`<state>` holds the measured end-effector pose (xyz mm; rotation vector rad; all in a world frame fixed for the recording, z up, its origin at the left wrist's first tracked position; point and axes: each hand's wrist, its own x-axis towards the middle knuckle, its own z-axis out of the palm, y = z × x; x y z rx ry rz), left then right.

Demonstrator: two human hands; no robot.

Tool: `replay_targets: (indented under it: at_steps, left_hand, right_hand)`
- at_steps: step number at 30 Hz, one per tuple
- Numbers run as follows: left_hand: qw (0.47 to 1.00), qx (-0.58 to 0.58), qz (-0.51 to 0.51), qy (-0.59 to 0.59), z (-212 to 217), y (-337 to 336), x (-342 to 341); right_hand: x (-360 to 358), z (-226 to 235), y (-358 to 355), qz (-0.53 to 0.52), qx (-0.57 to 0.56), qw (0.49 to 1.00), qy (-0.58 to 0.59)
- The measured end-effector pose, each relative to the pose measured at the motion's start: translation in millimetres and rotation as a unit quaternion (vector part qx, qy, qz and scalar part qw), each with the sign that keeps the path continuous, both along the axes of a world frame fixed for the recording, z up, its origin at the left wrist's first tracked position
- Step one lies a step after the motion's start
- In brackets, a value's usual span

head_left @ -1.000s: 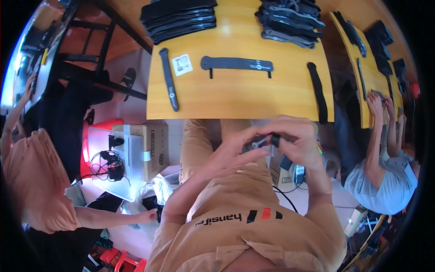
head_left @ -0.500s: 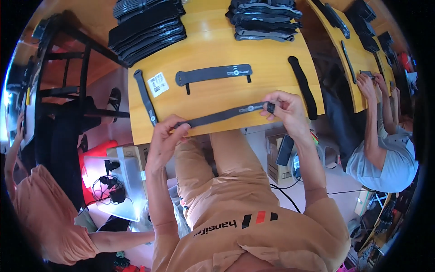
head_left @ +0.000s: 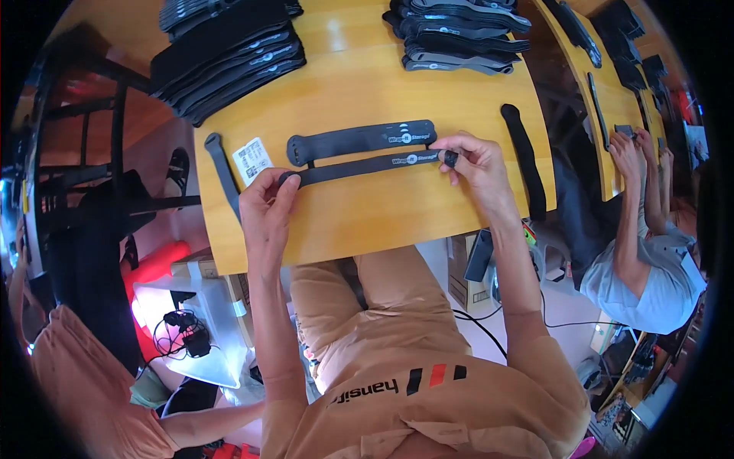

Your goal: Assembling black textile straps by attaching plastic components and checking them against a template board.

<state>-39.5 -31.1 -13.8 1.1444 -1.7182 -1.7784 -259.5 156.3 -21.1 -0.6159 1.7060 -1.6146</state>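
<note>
A long black strap (head_left: 359, 166) lies stretched flat across the yellow wooden table (head_left: 367, 218). My left hand (head_left: 264, 206) pinches its left end and my right hand (head_left: 474, 161) pinches its right end. Just behind it lies a wider black strap (head_left: 359, 139), parallel and nearly touching. A small white label card (head_left: 251, 159) sits to the left of both straps.
Another black strap (head_left: 222, 174) lies at the table's left edge and a curved one (head_left: 525, 157) at its right edge. Stacks of black straps (head_left: 225, 53) (head_left: 459, 34) fill the back. A person (head_left: 646, 252) works at the right; another person (head_left: 84, 382) sits lower left, by a box (head_left: 206, 291).
My hands rose from my lap to the table, pulled the strap out straight, and laid it down just in front of the wider strap.
</note>
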Motion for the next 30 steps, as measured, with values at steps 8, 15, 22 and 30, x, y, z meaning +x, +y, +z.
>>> replay_targets:
  at_steps: [8, 15, 22, 30]
  left_hand:
    - [0.980, -0.151, 0.035, -0.122, -10, -3, -18]
    - [0.973, -0.189, 0.039, -0.128, -8, -3, -26]
    - [0.980, -0.133, 0.061, -0.135, -13, -3, -27]
    - [0.984, -0.089, 0.081, -0.130, -14, -3, -28]
  right_hand:
    - [-1, -9, -12, -0.047, 0.012, 0.999, -0.011]
    - [-3, -19, -17, -0.087, 0.000, 0.994, 0.060]
    - [-1, -17, -16, -0.106, 0.029, 0.993, 0.035]
    - [-2, -12, -20, -0.132, 0.051, 0.990, 0.025]
